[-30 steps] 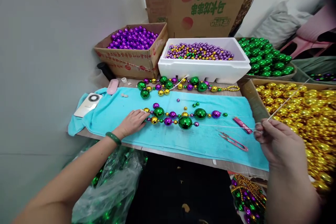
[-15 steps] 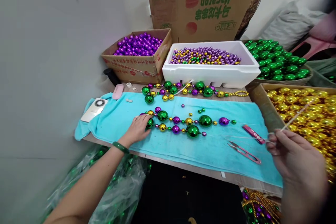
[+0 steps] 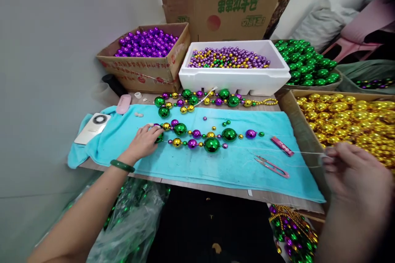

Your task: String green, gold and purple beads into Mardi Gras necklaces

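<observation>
one thread (image 3: 308,153), pinched in the right grip (image 3: 354,172), now stretches farther past the snips (image 3: 274,165); left grip (image 3: 145,143) unclear

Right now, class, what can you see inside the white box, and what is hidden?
Inside the white box, small purple and gold beads lie heaped, with some green ones near the front. They hide the box's floor, so nothing beneath them can be seen.

Pale grey wall (image 3: 46,70) at left, wood-grain table (image 3: 290,201), pink chair (image 3: 364,24) at back right
</observation>
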Demonstrator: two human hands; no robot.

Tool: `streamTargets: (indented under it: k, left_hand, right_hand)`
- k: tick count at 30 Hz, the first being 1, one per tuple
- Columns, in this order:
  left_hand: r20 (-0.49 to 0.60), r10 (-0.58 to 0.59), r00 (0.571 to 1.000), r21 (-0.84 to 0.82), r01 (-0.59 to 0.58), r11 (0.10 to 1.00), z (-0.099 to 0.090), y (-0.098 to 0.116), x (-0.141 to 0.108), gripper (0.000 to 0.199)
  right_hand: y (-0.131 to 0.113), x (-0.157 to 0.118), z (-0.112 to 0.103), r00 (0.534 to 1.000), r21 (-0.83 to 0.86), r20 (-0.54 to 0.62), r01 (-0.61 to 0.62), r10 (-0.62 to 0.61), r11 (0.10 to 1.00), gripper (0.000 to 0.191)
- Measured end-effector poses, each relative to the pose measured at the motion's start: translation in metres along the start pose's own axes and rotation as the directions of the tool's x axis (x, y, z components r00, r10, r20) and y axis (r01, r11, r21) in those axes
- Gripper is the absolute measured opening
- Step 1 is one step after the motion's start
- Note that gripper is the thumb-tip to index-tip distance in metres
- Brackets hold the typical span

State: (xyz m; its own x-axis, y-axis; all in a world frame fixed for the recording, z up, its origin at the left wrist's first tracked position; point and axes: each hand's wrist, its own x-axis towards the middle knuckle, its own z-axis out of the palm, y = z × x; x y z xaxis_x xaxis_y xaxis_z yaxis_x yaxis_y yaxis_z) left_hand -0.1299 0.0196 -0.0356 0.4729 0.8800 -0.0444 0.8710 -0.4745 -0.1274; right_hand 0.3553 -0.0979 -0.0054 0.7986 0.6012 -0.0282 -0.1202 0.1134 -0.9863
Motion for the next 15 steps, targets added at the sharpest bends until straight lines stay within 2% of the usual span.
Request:
streamTargets:
  k: [3,5,7,9,11,13,15]
  left_hand:
    - [0.034,-0.017,0.999,0.001,0.017,1.0,-0.006,0.005,0.003,0.059]
    - [-0.015,-0.012,1.0,-0.064,0.011,0.998,-0.013,0.021,0.006,0.059]
    - [-0.119,0.021,0.993,-0.155,-0.04,0.987,-0.02,0.05,0.009,0.052]
    - [-0.192,0.118,0.974,-0.232,-0.162,0.959,-0.025,0.086,0.014,0.045]
    - [-0.237,0.211,0.948,-0.272,-0.273,0.923,-0.026,0.122,0.02,0.047]
    - [-0.238,0.275,0.931,-0.27,-0.336,0.902,-0.023,0.149,0.026,0.048]
    - [-0.21,0.295,0.932,-0.257,-0.344,0.903,-0.019,0.163,0.032,0.04]
  right_hand:
    - [0.001,-0.017,0.021,0.982,-0.045,0.127,-0.138,0.143,0.989,0.025]
    - [0.002,-0.025,0.03,0.973,-0.053,0.179,-0.14,0.147,0.989,0.023]
    - [0.002,-0.032,0.038,0.965,-0.041,0.222,-0.133,0.139,0.99,0.023]
    - [0.0,-0.036,0.045,0.952,-0.027,0.279,-0.126,0.128,0.992,0.024]
    - [-0.004,-0.039,0.05,0.94,0.001,0.323,-0.113,0.107,0.994,0.026]
    - [-0.012,-0.04,0.052,0.94,0.057,0.337,-0.081,0.057,0.995,0.029]
    - [-0.022,-0.038,0.049,0.957,0.111,0.292,-0.025,-0.009,0.994,0.034]
